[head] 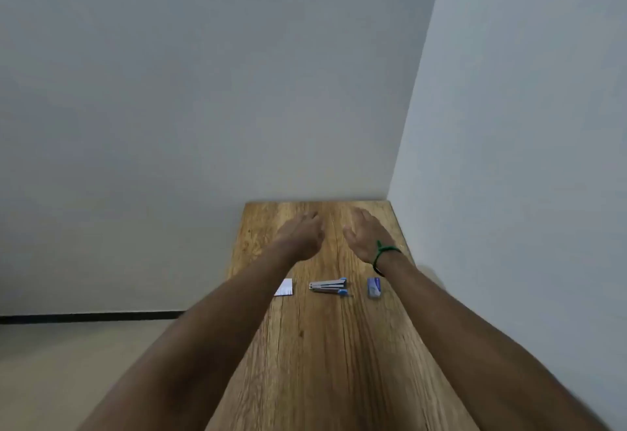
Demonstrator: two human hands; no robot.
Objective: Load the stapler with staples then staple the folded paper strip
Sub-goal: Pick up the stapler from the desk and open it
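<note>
A small silver stapler [328, 285] with blue ends lies on its side in the middle of the wooden table [322, 345]. Left of it lies a white folded paper strip [284, 287], partly covered by my left forearm. To the stapler's right sits a small blue staple box [373, 287]. Both arms stretch out over the table. My left hand [303, 234] and my right hand [365, 234] hover beyond the objects near the far end, fingers straight, holding nothing. A green band circles my right wrist.
The narrow table runs into a corner, with a grey wall [509, 125] along its right side and another behind its far edge. Its left edge drops to a pale floor [68, 362] with a dark skirting line.
</note>
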